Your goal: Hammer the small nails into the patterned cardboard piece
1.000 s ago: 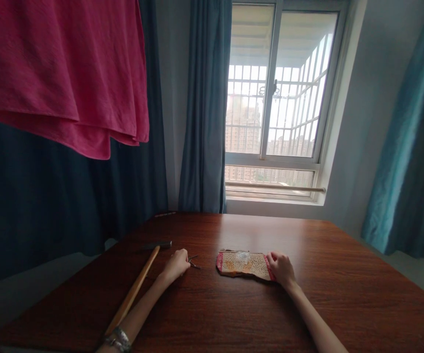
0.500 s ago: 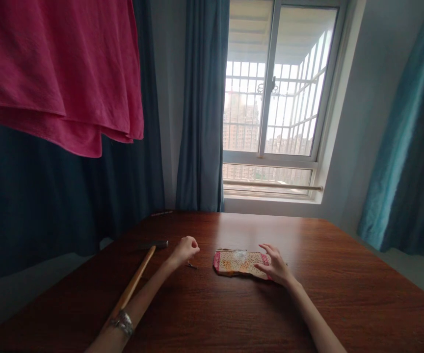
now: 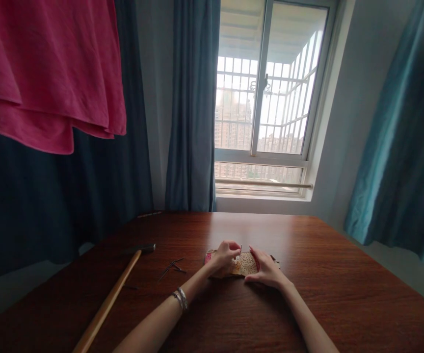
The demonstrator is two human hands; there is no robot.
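Observation:
My left hand (image 3: 227,255) is closed in a pinch on a thin nail (image 3: 241,249), which stands upright above a flat, spotted board (image 3: 248,263) with pink ends. My right hand (image 3: 267,270) lies over the board's right end, thumb by the near edge and fingers apart toward the far edge. Several dark nails (image 3: 173,267) lie loose on the table, left of the board. Farther left rests a hammer (image 3: 118,284), its metal head away from me and its wooden handle toward me.
The brown wooden table (image 3: 330,294) reaches to the wall below a barred window (image 3: 259,98). A pink cloth (image 3: 50,73) hangs at upper left before dark blue curtains (image 3: 192,108). Another blue curtain (image 3: 388,127) hangs at the right.
My left hand has moved right, from beside the board to over it, with a nail showing in its fingers. My right hand has settled on the board's right end. The view has shifted slightly.

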